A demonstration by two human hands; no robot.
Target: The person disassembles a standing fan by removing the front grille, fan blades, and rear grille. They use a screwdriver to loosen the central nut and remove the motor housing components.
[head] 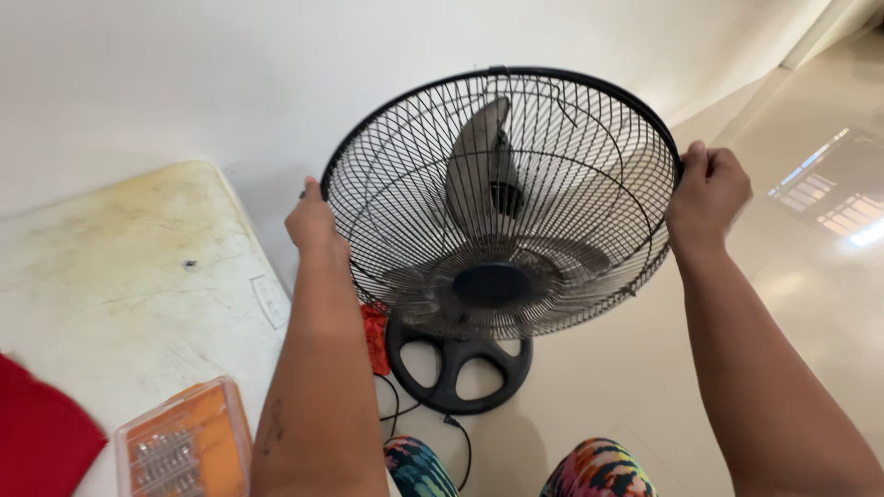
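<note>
While hands grip rim | fan cage [502,202] between left hand [311,221], right hand [707,195]

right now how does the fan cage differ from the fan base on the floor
The fan cage is a wide, see-through wire dome; the fan base is a smaller solid ring with spokes. The cage is tilted and gripped at its rim by the left hand and right hand; the base lies flat, untouched. Both are black and round.
</note>
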